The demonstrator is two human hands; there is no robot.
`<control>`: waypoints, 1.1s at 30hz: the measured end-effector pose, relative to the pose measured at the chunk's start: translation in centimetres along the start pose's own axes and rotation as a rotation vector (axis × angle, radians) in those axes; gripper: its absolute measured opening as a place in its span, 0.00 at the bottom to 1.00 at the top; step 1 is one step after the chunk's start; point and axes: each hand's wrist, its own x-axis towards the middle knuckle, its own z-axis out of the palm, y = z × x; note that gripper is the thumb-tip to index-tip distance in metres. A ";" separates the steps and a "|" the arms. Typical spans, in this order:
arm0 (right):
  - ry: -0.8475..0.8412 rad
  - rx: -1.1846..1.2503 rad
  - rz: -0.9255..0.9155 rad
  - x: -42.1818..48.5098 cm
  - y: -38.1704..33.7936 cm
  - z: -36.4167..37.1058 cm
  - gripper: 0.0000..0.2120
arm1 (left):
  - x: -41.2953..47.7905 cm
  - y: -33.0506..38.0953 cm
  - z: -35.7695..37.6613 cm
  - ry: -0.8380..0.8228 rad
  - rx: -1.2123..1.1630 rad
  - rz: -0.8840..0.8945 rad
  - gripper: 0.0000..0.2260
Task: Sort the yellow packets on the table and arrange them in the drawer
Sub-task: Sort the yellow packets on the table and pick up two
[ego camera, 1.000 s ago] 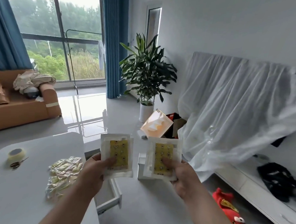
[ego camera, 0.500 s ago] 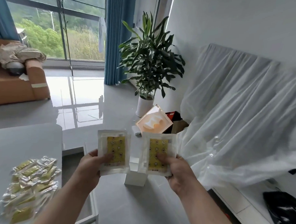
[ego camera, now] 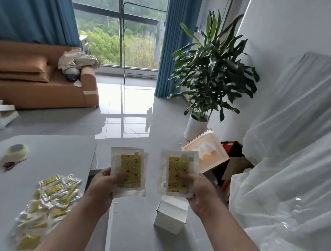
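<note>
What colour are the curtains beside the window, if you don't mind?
The curtains are blue, seen in the head view.

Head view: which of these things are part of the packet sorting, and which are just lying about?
Job:
- left hand holding a yellow packet
- right hand holding another yellow packet
- pile of yellow packets on the table

Lying about:
- tape roll
- scissors
- white box
- potted plant
</note>
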 end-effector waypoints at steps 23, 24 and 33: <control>-0.473 -0.340 0.341 24.8 -4.6 8.0 0.16 | 10.4 1.4 1.4 0.661 -0.208 0.175 0.08; -0.492 -0.360 0.346 25.5 -4.2 9.3 0.17 | 11.0 1.8 0.6 0.678 -0.224 0.174 0.08; -0.596 -0.541 0.416 29.8 0.0 21.6 0.17 | 13.8 5.6 -7.8 0.844 -0.367 0.184 0.12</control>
